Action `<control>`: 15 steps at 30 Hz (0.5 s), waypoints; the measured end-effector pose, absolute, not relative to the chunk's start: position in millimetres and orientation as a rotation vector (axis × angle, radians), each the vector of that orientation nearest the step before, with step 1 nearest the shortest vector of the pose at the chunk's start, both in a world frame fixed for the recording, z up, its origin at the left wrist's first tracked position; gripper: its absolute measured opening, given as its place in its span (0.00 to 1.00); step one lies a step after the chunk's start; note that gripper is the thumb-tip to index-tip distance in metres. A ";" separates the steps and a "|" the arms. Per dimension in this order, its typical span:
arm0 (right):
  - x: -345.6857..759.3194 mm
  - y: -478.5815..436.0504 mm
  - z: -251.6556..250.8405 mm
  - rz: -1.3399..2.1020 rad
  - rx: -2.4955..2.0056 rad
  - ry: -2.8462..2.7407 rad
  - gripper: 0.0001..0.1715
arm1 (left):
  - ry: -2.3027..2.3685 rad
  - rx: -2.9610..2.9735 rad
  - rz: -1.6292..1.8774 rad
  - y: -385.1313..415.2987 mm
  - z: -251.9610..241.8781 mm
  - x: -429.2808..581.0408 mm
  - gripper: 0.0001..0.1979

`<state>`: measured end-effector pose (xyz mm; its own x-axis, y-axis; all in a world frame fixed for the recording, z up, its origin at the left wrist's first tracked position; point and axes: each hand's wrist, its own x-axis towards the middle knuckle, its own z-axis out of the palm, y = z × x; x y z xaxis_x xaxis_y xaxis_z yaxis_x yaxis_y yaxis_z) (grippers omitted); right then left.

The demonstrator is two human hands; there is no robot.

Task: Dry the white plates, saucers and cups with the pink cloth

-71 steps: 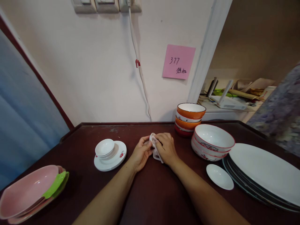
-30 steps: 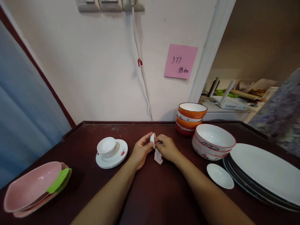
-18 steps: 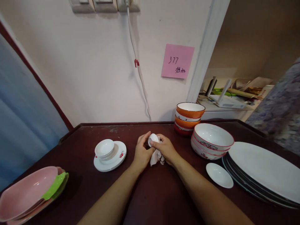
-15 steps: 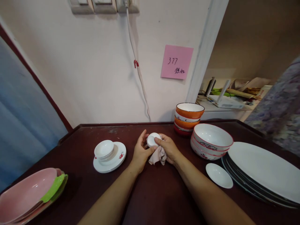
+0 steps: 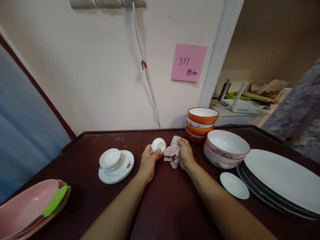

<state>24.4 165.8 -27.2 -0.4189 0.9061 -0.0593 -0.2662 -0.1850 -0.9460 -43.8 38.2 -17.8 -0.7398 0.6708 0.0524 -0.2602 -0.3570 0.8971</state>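
Observation:
My left hand (image 5: 147, 161) grips a small white dish (image 5: 158, 145) by its lower edge, held up with its round face toward me. Just to its right, my right hand (image 5: 185, 154) is closed on a crumpled pale pink cloth (image 5: 172, 152). The cloth and the dish are a little apart. Both hands hover over the middle of the dark wooden table (image 5: 160, 203).
Left of my hands, small white dishes (image 5: 110, 157) sit stacked on flowered saucers (image 5: 125, 165). Pink and green trays (image 5: 32, 206) lie at the front left. To the right are orange bowls (image 5: 202, 120), red-rimmed white bowls (image 5: 226, 146), a white saucer (image 5: 234, 185) and large oval plates (image 5: 282, 181).
The cloth was wrapped against the dish with both hands together. Now my right hand has pulled the cloth off to the right, and my left hand holds the dish alone.

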 end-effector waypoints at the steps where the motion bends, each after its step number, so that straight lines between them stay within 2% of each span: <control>1: 24.4 164.4 -26.4 1.735 -0.820 -1.217 0.15 | 1.322 0.610 2.075 38.4 -18.0 -42.3 0.15; 4: 26.4 154.0 -22.2 1.614 -0.686 -1.432 0.13 | 1.398 0.769 1.942 38.2 -18.1 -38.7 0.15; 8: 33.7 132.9 -15.3 1.094 -0.208 -1.819 0.16 | 1.432 0.861 1.934 36.8 -17.8 -38.7 0.13; 10: 36.0 123.8 -12.2 0.926 0.062 -1.963 0.18 | 1.478 0.902 1.987 36.3 -17.8 -39.4 0.14; 12: 35.4 119.2 -10.6 0.874 0.163 -2.026 0.19 | 1.515 0.908 2.022 36.1 -18.2 -39.5 0.16; 15: 30.2 123.4 -12.7 0.977 -0.029 -1.937 0.18 | 1.502 0.875 1.971 35.9 -18.9 -38.5 0.12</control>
